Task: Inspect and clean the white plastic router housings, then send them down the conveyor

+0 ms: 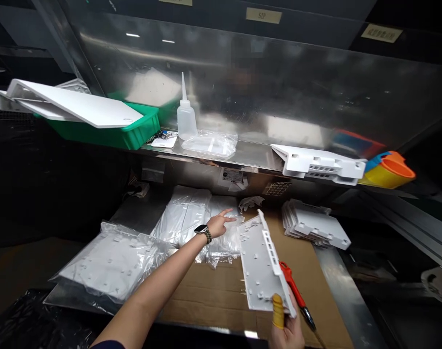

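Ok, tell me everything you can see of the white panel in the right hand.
The white panel looks like moulded plastic: a roughly rectangular plate with small raised clips and a slotted wall along its right long edge. It is tilted, unwrapped, held at its near end by the right hand, a yellow finger cot against it. It shows over the cardboard, left of the red-handled screwdriver; contact with the cardboard is unclear.

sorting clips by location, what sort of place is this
Probably a factory or workshop bench for plastic parts. It shows in the stacked white panels at the right, the panels in clear plastic at the left, and the red-handled tool beside the right hand.
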Motion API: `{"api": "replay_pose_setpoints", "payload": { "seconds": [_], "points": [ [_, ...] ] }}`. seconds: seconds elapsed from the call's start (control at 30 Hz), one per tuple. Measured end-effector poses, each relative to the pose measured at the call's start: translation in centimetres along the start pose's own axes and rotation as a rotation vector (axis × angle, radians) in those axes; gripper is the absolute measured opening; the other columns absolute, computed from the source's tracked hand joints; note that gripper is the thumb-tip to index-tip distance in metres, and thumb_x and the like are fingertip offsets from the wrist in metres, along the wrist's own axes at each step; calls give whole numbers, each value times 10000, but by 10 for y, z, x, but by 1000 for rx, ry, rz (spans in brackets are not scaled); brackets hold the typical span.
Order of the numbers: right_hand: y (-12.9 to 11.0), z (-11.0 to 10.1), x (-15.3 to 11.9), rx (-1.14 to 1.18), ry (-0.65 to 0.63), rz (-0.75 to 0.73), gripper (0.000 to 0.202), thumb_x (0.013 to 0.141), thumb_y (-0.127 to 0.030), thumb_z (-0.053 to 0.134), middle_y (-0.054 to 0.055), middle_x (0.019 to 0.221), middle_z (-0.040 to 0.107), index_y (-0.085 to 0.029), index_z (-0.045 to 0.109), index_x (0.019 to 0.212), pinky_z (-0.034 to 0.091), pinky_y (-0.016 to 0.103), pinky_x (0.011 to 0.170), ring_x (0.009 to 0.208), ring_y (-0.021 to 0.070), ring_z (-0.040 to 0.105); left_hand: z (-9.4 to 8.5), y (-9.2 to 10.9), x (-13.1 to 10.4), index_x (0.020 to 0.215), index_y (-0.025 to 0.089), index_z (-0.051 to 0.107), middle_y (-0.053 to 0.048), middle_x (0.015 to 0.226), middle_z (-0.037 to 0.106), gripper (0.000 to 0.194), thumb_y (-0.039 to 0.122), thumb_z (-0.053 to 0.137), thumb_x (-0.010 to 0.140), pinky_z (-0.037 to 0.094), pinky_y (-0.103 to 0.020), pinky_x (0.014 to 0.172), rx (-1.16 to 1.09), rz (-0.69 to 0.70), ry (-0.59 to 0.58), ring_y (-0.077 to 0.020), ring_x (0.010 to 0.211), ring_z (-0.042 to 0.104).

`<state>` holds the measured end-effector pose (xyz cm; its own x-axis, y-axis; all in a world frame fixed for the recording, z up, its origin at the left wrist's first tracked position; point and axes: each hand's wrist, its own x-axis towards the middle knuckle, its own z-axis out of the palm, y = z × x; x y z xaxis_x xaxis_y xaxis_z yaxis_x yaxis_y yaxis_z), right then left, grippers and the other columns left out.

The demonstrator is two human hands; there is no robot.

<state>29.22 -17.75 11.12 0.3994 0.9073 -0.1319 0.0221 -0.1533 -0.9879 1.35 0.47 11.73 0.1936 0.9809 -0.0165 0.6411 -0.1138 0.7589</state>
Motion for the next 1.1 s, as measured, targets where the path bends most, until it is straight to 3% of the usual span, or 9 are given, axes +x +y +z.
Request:
{"api": "replay_pose_setpoints", "payload": {
  "seconds": [0.1,0.27,0.33,0.57,0.7,0.83,0.93,1.0,1.1],
  "points": [
    [-12,-12,-6,-124,55,-93,853,790,-649,734,138,1351,687,-183,524,1474,511,436,1082,1331,370,578,11,3,-5,1260,221,645,-118,1483,537,347,324,675,930,516,-531,1035,-57,41,-6,-287,1248,586],
    [-19,-14,-13,-360,-137,-310,683,879,-607,584,164,1324,695,-197,610,1425,547,514,983,1294,439,598,26,16,0,1346,217,582,-123,1399,595,429,324,668,939,607,-439,863,-148,107,18,-238,1062,673],
    [-16,-17,-13,-424,-176,-366,628,910,-555,517,168,1298,707,-203,624,1419,577,510,904,1162,436,684,28,22,3,1361,212,572,-127,1412,591,452,323,675,935,597,-470,905,-159,138,58,-259,1118,662],
    [-1,-29,-13,-524,-193,-406,569,870,-407,499,116,1268,731,-259,653,1398,590,416,628,856,371,773,34,56,-21,1344,255,632,-101,1438,625,395,175,574,962,488,-536,1071,-39,229,195,-278,1269,610],
    [-5,-36,6,-398,-177,-314,585,841,-481,585,133,1243,745,-224,672,1359,609,392,722,964,361,760,52,81,-50,1349,374,641,-24,1544,535,532,74,481,940,497,-514,1031,97,300,142,-274,1132,680],
    [-17,-51,28,-174,-161,-74,711,768,-614,720,163,1199,761,-143,675,1299,609,363,856,1091,345,727,73,97,-78,1584,410,276,-45,1687,241,939,-102,369,803,589,-466,849,154,241,128,-270,1011,715],
    [-27,-51,30,-159,-138,-69,710,719,-637,771,158,1213,756,-157,709,1238,593,377,908,1117,353,714,82,116,-100,1608,349,-113,-113,1702,126,1187,-112,442,665,638,-417,731,124,228,85,-300,1031,728],
    [-35,-41,24,-205,-128,-205,650,746,-628,752,139,1298,720,-195,726,1230,539,405,1019,1223,356,661,85,138,-116,1583,293,-221,-116,1708,77,1252,-75,494,623,628,-436,901,61,264,64,-338,1291,612],
    [-45,-23,14,-242,-114,-356,649,836,-597,677,106,1450,620,-235,648,1373,484,417,1102,1359,341,563,96,172,-145,1608,281,-152,-64,1718,56,1212,-18,536,656,416,-447,1194,-190,380,6,-303,1530,300]
  ]
}}
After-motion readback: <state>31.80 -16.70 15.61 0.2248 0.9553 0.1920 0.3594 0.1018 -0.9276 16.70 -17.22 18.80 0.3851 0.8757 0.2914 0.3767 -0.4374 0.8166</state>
